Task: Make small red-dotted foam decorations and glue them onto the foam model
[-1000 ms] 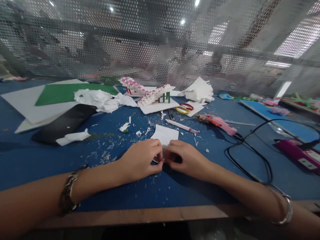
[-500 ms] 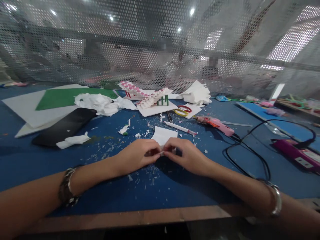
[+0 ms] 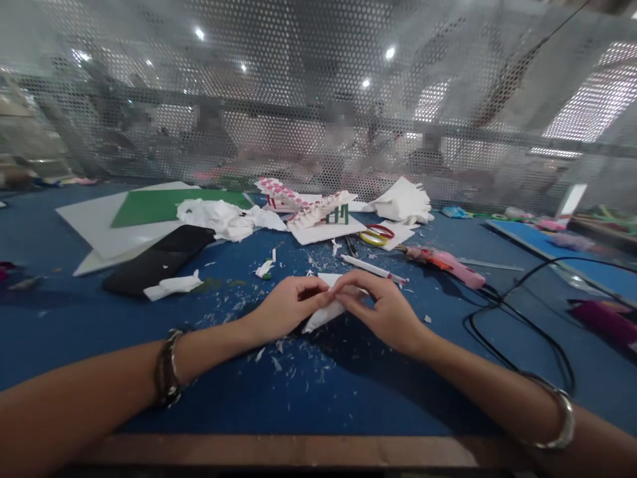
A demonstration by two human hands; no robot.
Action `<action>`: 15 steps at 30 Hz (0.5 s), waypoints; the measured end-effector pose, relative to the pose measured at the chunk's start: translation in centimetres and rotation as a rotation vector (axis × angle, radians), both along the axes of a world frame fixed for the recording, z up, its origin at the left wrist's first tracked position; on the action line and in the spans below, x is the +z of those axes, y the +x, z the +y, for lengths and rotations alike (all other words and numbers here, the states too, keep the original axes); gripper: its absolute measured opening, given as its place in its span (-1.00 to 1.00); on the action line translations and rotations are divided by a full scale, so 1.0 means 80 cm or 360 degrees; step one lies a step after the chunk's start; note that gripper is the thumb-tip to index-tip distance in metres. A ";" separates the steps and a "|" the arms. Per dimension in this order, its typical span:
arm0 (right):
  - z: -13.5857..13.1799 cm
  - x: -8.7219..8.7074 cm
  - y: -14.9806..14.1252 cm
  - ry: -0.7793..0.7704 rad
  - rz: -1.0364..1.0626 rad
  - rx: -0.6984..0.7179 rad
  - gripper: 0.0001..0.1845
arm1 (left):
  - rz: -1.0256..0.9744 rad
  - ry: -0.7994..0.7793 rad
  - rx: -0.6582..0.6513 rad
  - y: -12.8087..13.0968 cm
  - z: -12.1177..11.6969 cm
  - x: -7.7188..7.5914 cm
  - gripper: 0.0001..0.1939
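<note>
Both hands meet over the blue table, pinching a small piece of white paper (image 3: 326,315). Its lower part hangs toward me, and its upper edge shows behind my fingers. My left hand (image 3: 291,307) is closed on its left side, thumb against fingers. From the right, my right hand (image 3: 385,307) grips the same paper, fingertips touching those of the left. My fingers hide the middle of the sheet. A white pen (image 3: 371,267) lies just beyond my right hand. White scraps (image 3: 263,268) are scattered around.
A pink glue gun (image 3: 448,263) and black cable (image 3: 470,325) lie to the right. Scissors (image 3: 377,236) rest near a white paper model (image 3: 323,229). A black pouch (image 3: 159,259), crumpled tissue (image 3: 219,218) and a green sheet (image 3: 144,207) are at left. A perforated metal screen (image 3: 279,106) stands behind.
The white paper has been lifted and tilted between my fingers, so its lower part now hangs below my hands. The view has shifted, moving the table things right and down in the picture.
</note>
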State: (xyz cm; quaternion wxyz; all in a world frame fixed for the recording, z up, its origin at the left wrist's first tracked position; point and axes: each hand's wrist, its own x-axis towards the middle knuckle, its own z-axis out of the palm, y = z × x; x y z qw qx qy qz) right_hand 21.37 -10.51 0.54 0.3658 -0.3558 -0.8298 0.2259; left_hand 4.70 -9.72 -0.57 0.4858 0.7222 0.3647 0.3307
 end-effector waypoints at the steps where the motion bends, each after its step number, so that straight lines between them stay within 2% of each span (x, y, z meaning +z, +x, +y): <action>1: -0.001 0.000 0.001 0.0011 -0.0012 -0.0001 -0.92 | -0.0008 -0.0003 0.0009 0.000 -0.001 -0.001 -0.76; 9: -0.005 -0.003 0.005 0.0073 -0.0032 -0.0030 -0.93 | -0.0057 -0.0109 0.0086 -0.001 -0.003 0.004 -0.72; 15: -0.010 -0.001 0.006 0.0258 -0.0116 -0.0117 -0.91 | -0.0079 -0.0072 0.0053 0.000 -0.004 0.003 -0.75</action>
